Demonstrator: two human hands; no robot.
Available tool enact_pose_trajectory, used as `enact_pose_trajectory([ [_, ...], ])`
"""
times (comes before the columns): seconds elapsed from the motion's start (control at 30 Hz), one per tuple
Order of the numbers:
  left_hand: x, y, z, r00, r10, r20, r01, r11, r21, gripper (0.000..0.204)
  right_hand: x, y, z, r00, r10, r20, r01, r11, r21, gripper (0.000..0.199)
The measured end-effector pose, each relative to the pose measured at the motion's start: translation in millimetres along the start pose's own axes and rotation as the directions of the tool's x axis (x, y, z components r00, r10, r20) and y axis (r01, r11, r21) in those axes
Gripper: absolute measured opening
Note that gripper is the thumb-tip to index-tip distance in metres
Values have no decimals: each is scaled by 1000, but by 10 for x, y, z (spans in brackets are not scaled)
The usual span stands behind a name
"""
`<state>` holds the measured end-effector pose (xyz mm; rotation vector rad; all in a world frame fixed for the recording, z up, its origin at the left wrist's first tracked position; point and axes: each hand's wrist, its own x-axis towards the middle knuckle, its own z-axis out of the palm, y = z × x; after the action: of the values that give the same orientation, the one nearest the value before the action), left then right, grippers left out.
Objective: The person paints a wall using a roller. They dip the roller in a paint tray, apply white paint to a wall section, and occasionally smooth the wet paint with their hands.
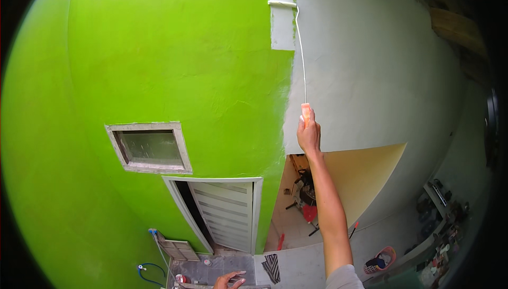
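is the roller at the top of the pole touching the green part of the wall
No, the roller lies on the pale strip beside the green paint, at the end of the pole held by the right hand.

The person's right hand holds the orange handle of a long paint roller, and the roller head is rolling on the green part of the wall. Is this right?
Not quite. In the head view, the right hand does hold the orange handle of the long paint roller, but the roller head rests on the pale unpainted strip beside the green part of the wall, not on the green paint.
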<state>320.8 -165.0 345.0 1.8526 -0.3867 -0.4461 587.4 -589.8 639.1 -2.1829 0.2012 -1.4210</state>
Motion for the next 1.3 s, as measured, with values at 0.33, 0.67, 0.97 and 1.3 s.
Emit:
enact_pose_trajectory([
  [0.33,-15,0,25,1000,-14,-18,15,999,30,42,-688,542,289,995,-75,-66,75,997,-4,51],
  [0.67,-30,127,65,997,-74,30,75,997,-23,41,-1439,817,484,981,-157,-110,150,986,-66,52],
  [0.97,-35,37,96,998,-67,-2,67,998,8,42,-2040,805,458,989,123,77,-125,992,26,53],
  [1.3,-15,86,83,999,-46,15,46,999,10,40,-1577,668,400,999,48,15,-49,996,81,48],
])
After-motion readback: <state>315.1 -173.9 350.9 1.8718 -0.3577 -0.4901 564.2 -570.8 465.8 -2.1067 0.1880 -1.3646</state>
